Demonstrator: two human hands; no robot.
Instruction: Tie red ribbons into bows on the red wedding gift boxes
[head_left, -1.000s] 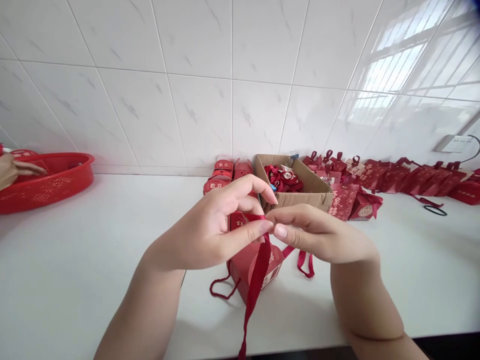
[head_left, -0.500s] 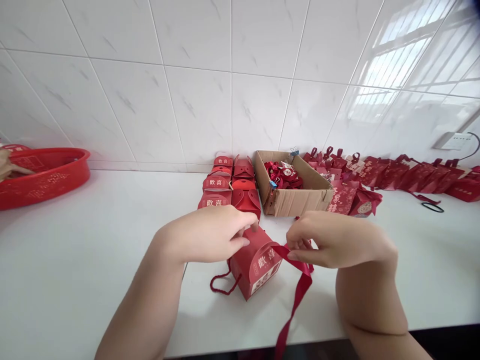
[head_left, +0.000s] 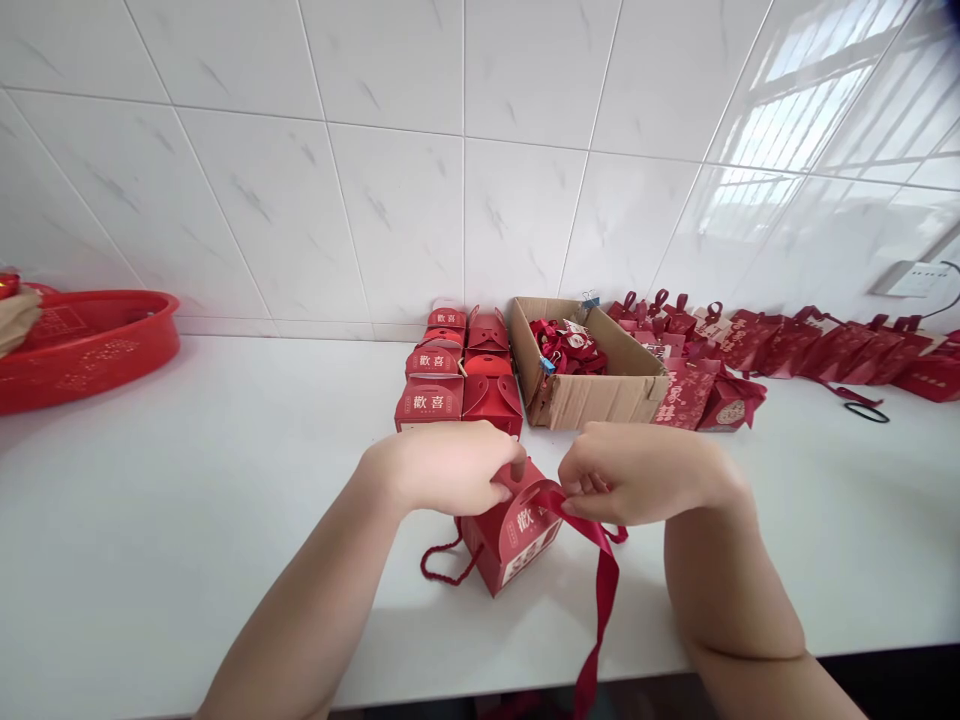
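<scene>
A red cardboard gift box (head_left: 491, 555) with white lettering on its rounded flap stands on the white counter. My left hand (head_left: 457, 470) bends over its top from the left, thumb and fingers closed on the top flap; the fingertips are partly hidden. A dark red satin ribbon (head_left: 606, 590) passes at the slot in the flap and hangs down past the counter's front edge. My right hand (head_left: 637, 475), fingers curled, pinches this ribbon just right of the slot. Twisted cord handles (head_left: 442, 577) stick out at the box's sides.
Behind stand two rows of red gift boxes (head_left: 429, 402). Beside them, a cardboard carton (head_left: 611, 400) holds red ribbons. Several finished-looking red boxes (head_left: 814, 345) line the wall rightwards, near a black ring (head_left: 866, 412). A red plastic basin (head_left: 97, 365) is far left.
My left hand has moved right, its fingers closing in on the flap. My right hand has shifted left and slightly up with the ribbon, nearer the slot.
</scene>
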